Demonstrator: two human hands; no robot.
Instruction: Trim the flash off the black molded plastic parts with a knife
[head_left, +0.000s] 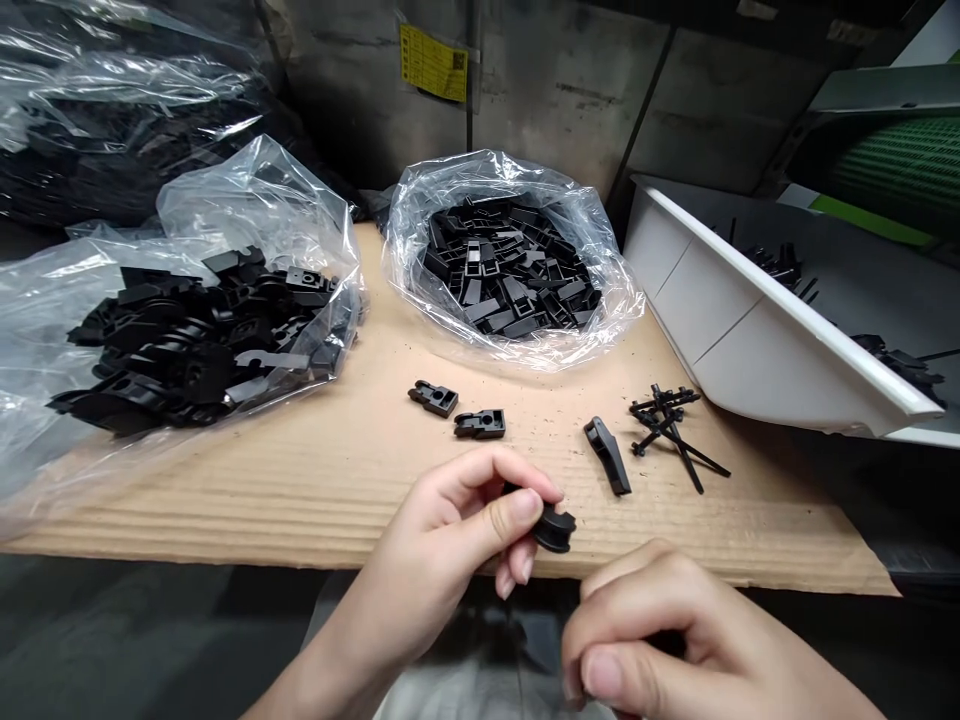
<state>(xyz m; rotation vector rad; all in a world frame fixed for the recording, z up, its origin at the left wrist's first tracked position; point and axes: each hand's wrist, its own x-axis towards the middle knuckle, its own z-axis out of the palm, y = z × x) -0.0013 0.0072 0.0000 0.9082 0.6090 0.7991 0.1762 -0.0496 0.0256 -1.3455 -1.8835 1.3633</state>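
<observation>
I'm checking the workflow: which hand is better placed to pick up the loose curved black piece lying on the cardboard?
Probably the right hand: the curved black piece lies just beyond it, and the left hand already pinches a black part.

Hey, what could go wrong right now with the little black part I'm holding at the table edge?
1. The left hand pinches the black part only by fingertips, past the cardboard sheet edge; a slip would likely drop it to the lap or floor.
2. The right hand is curled shut nearby; whatever it holds is hidden.
3. The loose sprue near the edge might get knocked off.
</observation>
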